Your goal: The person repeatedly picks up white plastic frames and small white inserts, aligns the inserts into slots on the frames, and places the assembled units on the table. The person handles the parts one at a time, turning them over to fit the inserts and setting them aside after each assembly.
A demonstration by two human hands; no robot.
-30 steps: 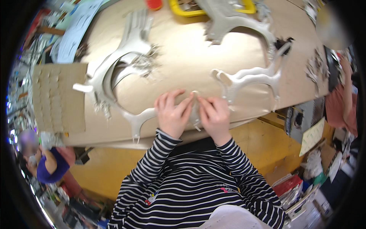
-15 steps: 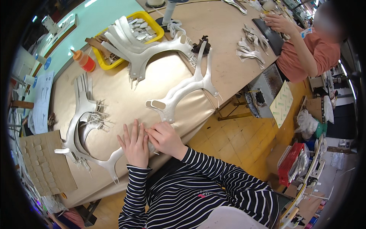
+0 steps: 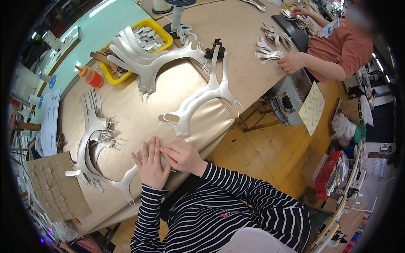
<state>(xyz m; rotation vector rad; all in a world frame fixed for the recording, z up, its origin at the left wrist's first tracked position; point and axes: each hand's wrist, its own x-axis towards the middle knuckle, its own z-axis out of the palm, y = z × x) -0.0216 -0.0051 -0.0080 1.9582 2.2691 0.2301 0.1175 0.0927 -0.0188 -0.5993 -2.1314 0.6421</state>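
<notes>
My left hand (image 3: 152,169) lies flat at the table's near edge, fingers stretched out and holding nothing. Close beside it, my right hand (image 3: 184,156) is closed in a pinch, its fingertips by the left forefinger; what they grip is hidden. Bits of a pale silvery piece (image 3: 164,162) show between and under the hands. Just beyond the right hand lies a silver, branching shaped piece (image 3: 197,101) with two oval cut-outs and two straps. To the left, more silver strap pieces (image 3: 86,141) with fringed ends overlap, one arm reaching toward my left hand.
A yellow basket (image 3: 168,35) holds small silver pieces, with long silver strap pieces (image 3: 160,63) draped over its front. An orange bottle (image 3: 90,77) stands left of it. Cardboard with rows of pale tabs (image 3: 50,183) lies at left. A co-worker (image 3: 348,50) sits at the right.
My view has shifted slightly. My left thumb now stands farther out from the fingers, while my right hand stays pinched beside it. The co-worker's hand has come down to the strap pieces.
</notes>
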